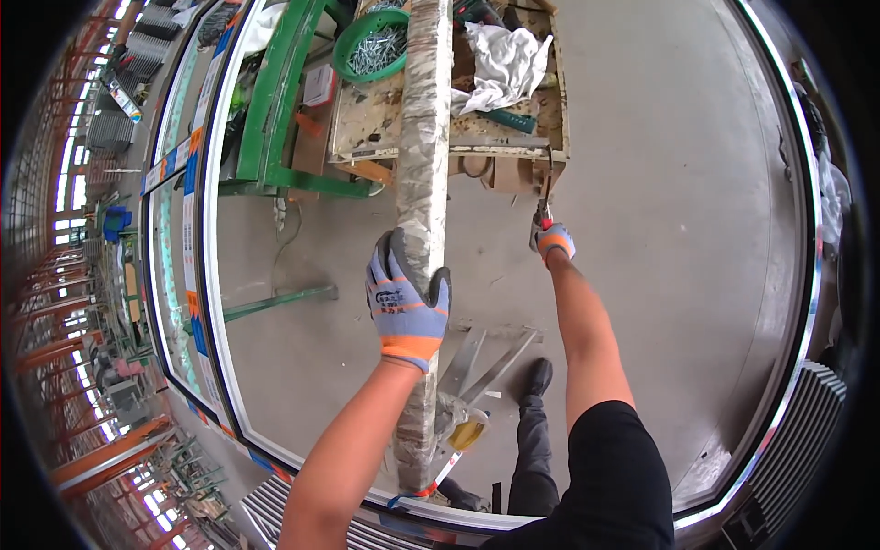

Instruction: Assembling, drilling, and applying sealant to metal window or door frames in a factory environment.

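A long bar [423, 137] wrapped in mottled, worn film runs from the top of the view down towards me. Over it lies my left hand [408, 298], in a grey and orange glove, its thumb on the right side and its fingers on the left, gripping it. My right hand [555, 244], gloved alike, is stretched forward to the front corner of a worn work cart [495, 147]. Its fingers are closed around a hand tool [544, 220] with a red part on its handle; the tool's exact kind is hard to make out.
On the cart are a green bowl [371, 46] of screws and a white cloth [502, 69]. A green metal frame [275, 110] stands to the left. A large window-like frame [209, 275] surrounds me. Below the bar lie metal strips [500, 367] and a roll of yellow tape [467, 431].
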Demonstrator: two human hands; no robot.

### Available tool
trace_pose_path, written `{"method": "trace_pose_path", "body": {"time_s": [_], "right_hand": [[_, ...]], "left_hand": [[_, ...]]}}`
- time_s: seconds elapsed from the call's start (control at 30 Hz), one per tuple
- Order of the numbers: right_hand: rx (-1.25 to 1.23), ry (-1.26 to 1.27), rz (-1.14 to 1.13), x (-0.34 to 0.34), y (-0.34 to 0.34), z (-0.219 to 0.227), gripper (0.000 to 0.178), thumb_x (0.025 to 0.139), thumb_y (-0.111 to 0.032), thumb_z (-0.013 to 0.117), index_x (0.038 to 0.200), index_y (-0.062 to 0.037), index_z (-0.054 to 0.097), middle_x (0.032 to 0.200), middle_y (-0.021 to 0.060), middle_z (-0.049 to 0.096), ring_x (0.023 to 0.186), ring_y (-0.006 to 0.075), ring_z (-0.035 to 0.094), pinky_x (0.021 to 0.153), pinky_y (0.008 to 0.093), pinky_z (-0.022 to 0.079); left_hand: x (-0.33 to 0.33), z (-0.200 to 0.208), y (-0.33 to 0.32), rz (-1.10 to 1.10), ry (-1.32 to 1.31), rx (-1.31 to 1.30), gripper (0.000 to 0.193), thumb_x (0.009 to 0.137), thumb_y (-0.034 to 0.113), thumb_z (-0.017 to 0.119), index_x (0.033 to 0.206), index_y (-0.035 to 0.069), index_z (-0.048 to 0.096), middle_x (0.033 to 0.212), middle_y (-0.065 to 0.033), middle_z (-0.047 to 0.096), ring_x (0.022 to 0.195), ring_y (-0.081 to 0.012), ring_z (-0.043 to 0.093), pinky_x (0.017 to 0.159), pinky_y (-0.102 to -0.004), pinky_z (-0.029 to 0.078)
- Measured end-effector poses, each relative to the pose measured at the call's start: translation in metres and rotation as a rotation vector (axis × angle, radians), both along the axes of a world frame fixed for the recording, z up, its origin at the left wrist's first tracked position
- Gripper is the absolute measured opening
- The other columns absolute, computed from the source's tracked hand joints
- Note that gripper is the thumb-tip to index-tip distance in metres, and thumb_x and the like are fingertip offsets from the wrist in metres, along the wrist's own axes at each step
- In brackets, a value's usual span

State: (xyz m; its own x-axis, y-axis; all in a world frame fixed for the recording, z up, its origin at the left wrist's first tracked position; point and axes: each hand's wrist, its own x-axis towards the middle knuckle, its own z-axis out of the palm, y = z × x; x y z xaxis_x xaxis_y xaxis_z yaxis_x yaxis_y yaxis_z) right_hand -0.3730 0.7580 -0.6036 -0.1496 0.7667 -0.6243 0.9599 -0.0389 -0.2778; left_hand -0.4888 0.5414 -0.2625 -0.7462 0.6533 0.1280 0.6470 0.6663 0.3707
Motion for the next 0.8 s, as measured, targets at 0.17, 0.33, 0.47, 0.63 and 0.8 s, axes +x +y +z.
{"method": "trace_pose_path", "body": {"time_s": [0.17, 0.33, 0.47, 0.63, 0.8], "right_hand": [[-0.024, 0.033, 0.026, -0.011, 0.009, 0.007, 0.036, 0.085, -0.032, 0.061, 0.111, -0.0068, 0.067, 0.112, 0.0177, 0.069, 0.106, 0.036, 0.065, 0.089, 0.0453, 0.053], [0.022, 0.02, 0.132, 0.039, -0.013, 0.028, 0.044, 0.086, -0.027, 0.061, 0.128, -0.0133, 0.062, 0.123, 0.016, 0.065, 0.115, 0.0358, 0.061, 0.095, 0.0441, 0.05], [0.143, 0.153, 0.353, 0.124, -0.047, 0.051, 0.047, 0.086, -0.026, 0.057, 0.128, -0.0054, 0.06, 0.129, 0.0214, 0.06, 0.121, 0.0365, 0.056, 0.101, 0.0429, 0.047], [0.297, 0.282, 0.7, 0.226, -0.147, 0.147, 0.034, 0.083, -0.032, 0.067, 0.109, -0.0104, 0.069, 0.092, 0.0195, 0.071, 0.087, 0.0384, 0.067, 0.075, 0.0472, 0.055], [0.215, 0.22, 0.972, 0.294, -0.291, 0.362, 0.037, 0.086, -0.039, 0.064, 0.116, -0.0177, 0.068, 0.093, 0.0178, 0.072, 0.087, 0.0399, 0.068, 0.08, 0.048, 0.055]], "left_hand": [[-0.006, -0.006, 0.001, -0.021, 0.036, -0.004, 0.074, 0.082, 0.029, 0.07, 0.141, -0.001, 0.038, 0.138, -0.0227, 0.043, 0.124, -0.0409, 0.043, 0.107, -0.0479, 0.035], [0.003, 0.006, -0.016, 0.035, 0.014, -0.005, 0.075, 0.082, 0.03, 0.07, 0.141, -0.002, 0.037, 0.139, -0.0258, 0.042, 0.124, -0.0435, 0.044, 0.105, -0.0491, 0.038], [0.029, 0.037, -0.025, 0.029, 0.04, -0.122, 0.076, 0.083, 0.037, 0.066, 0.142, -0.002, 0.038, 0.138, -0.0243, 0.042, 0.122, -0.0418, 0.047, 0.103, -0.0487, 0.039], [0.048, 0.06, -0.069, 0.016, 0.021, -0.074, 0.077, 0.086, 0.042, 0.063, 0.145, 0.0, 0.036, 0.142, -0.0214, 0.04, 0.126, -0.0399, 0.044, 0.104, -0.0517, 0.038], [0.054, 0.115, -0.146, -0.029, -0.046, -0.179, 0.072, 0.089, 0.046, 0.057, 0.141, -0.003, 0.043, 0.141, -0.0239, 0.045, 0.126, -0.0411, 0.047, 0.105, -0.0506, 0.038]]}}
